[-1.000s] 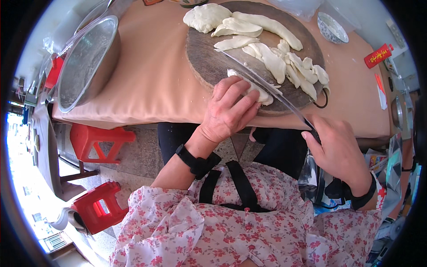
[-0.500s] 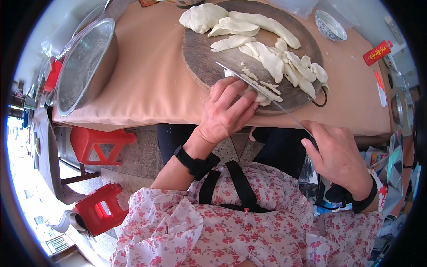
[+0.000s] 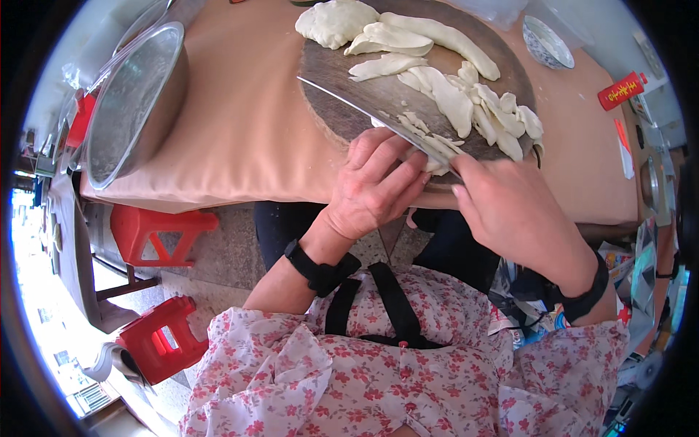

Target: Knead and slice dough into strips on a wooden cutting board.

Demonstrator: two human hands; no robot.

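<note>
My right hand (image 3: 520, 215) is closed round the handle of a long knife (image 3: 342, 100). The blade slants from that hand up to the far left, passing just in front of my left fingers. My left hand (image 3: 375, 178) has its fingers curled over a piece of pale dough (image 3: 435, 167) at the near edge of a round wooden chopping board (image 3: 331, 87); most of that piece is hidden. Thin cut strips (image 3: 419, 125) lie just beyond the blade. Farther back are larger dough slices (image 3: 445, 102), a long roll (image 3: 440, 42) and a thick lump (image 3: 336, 23).
A large metal basin (image 3: 135, 109) stands at the table's left. A patterned bowl (image 3: 547, 42) and a red bottle-shaped container (image 3: 622, 91) are at the right on the peach tablecloth (image 3: 240, 95). Red plastic stools (image 3: 164, 233) stand on the floor to the left.
My right hand has pushed the knife forward and to the left, so its tip now reaches past the board's left edge. My left hand has barely shifted.
</note>
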